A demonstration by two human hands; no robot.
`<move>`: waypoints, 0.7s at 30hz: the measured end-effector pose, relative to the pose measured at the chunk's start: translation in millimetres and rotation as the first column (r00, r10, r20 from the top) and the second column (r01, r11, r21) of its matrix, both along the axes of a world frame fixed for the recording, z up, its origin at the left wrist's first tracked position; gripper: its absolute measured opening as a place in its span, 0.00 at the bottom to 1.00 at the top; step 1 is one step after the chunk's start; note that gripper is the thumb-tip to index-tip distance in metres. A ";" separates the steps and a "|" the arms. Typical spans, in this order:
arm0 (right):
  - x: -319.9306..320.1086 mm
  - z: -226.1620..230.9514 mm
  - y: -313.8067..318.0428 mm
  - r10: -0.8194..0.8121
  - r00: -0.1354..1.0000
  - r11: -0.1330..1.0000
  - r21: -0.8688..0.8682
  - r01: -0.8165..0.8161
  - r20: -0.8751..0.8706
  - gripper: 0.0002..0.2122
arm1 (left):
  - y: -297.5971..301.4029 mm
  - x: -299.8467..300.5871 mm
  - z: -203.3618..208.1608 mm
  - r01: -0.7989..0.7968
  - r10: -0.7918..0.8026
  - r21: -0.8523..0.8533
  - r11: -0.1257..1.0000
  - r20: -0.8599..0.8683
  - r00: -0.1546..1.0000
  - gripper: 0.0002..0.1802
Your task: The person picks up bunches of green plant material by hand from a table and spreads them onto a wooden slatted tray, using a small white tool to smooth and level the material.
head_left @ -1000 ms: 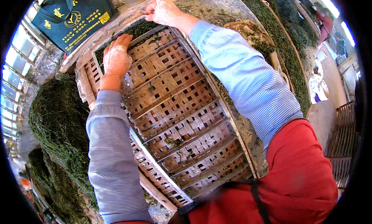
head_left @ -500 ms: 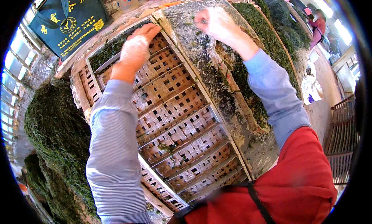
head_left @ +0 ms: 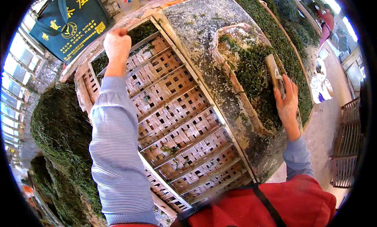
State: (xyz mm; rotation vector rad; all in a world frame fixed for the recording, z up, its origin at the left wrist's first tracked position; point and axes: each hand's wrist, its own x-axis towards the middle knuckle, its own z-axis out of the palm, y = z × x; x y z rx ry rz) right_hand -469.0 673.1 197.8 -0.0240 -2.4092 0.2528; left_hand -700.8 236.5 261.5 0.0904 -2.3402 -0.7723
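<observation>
A slatted wooden frame (head_left: pixel 217 111) lies over a woven bamboo tray (head_left: pixel 184 78), making narrow compartments. Its far compartment (head_left: pixel 143 32) holds dark green leafy material. My left hand (head_left: pixel 118 44) is closed at that compartment; whatever its fingers pinch, if anything, is hidden. To the right, a worn grey slab (head_left: pixel 188 19) carries a shallow trough with a pale rim (head_left: pixel 231 80) and a mass of green leafy shreds (head_left: pixel 255 66) in it. My right hand (head_left: pixel 288 105) has its fingers and thumb around the lower end of a short wooden bar (head_left: pixel 271 68), over the trough's right side.
A large dark green heap (head_left: pixel 59 117) stands left of the tray. More green material (head_left: pixel 271 34) lines the slab's far right. A dark bag (head_left: pixel 70 27) stands at the upper left. Another person (head_left: pixel 326 21) is at the far right, and slatted racks (head_left: pixel 345 140) stand below there.
My right hand has swung from above the slab's far end to the right side of the trough and now grips the wooden bar. My left hand has shifted left and closed.
</observation>
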 end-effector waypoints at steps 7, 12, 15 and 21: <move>-0.2 -4.9 -3.5 -0.066 0.997 0.961 -0.269 0.071 0.026 0.18 | -37.1 33.6 -16.1 0.068 -0.026 -0.379 0.923 0.115 0.993 0.16; -2.0 -1.9 3.4 -0.015 0.989 0.938 -0.344 -0.036 -0.144 0.13 | -61.0 52.2 2.4 0.082 -0.075 -0.356 0.931 0.034 0.997 0.20; -30.0 35.5 -40.3 0.083 0.953 0.983 -0.133 -0.126 -0.292 0.15 | -81.8 66.0 -37.9 0.090 -0.103 -0.541 0.837 0.005 0.995 0.20; -129.4 82.4 -142.7 0.581 0.737 0.794 0.437 -0.422 -0.344 0.13 | -65.3 70.7 -35.5 -0.064 -0.002 -0.378 0.924 -0.172 0.985 0.26</move>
